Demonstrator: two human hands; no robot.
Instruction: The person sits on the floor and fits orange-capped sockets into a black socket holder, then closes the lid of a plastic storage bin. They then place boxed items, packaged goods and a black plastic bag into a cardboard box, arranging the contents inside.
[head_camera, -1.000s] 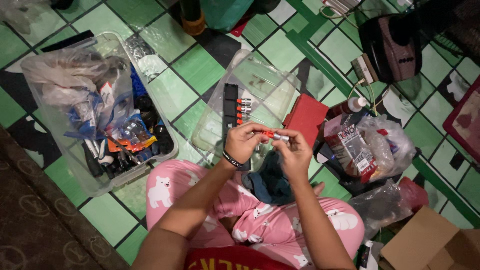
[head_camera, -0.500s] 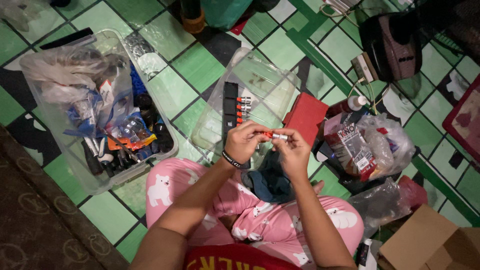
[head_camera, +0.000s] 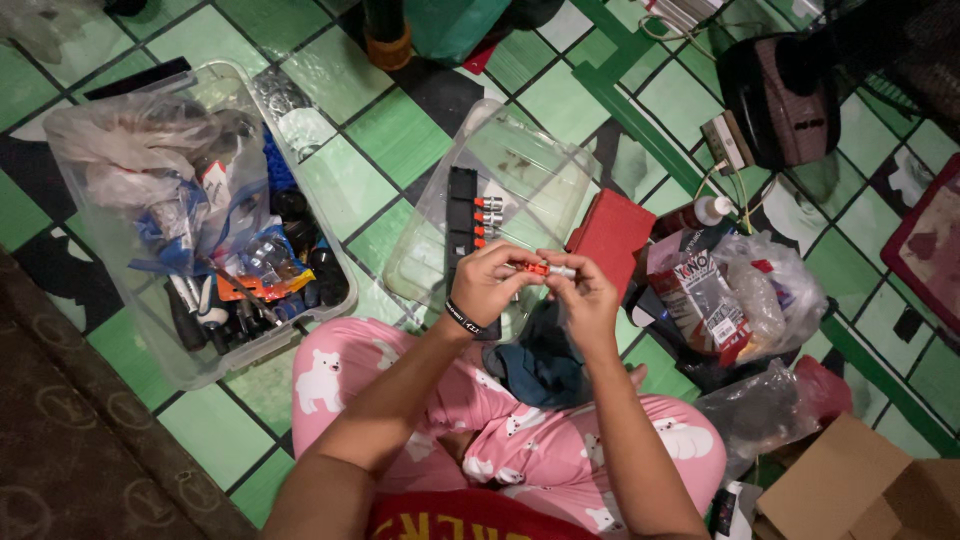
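Note:
Both my hands meet in front of me over my lap, pinching one small socket bit (head_camera: 550, 269) with an orange band and a silver end. My left hand (head_camera: 488, 283), a dark band on its wrist, grips the orange end. My right hand (head_camera: 588, 296) closes its fingers around the silver end. Just beyond my hands a black holder rail (head_camera: 460, 225) with several more orange-and-silver bits lies on a clear plastic lid (head_camera: 520, 170).
A clear bin (head_camera: 150, 330) full of bags and tools stands to the left on the green tiled floor. A red case (head_camera: 610, 235), plastic bags (head_camera: 760, 290), a white-capped bottle (head_camera: 700, 210), a power strip (head_camera: 728, 138) and a cardboard box (head_camera: 850, 485) crowd the right.
My hands stay together on the bit; my right fingers have curled a little more over its silver end. Nothing else has shifted.

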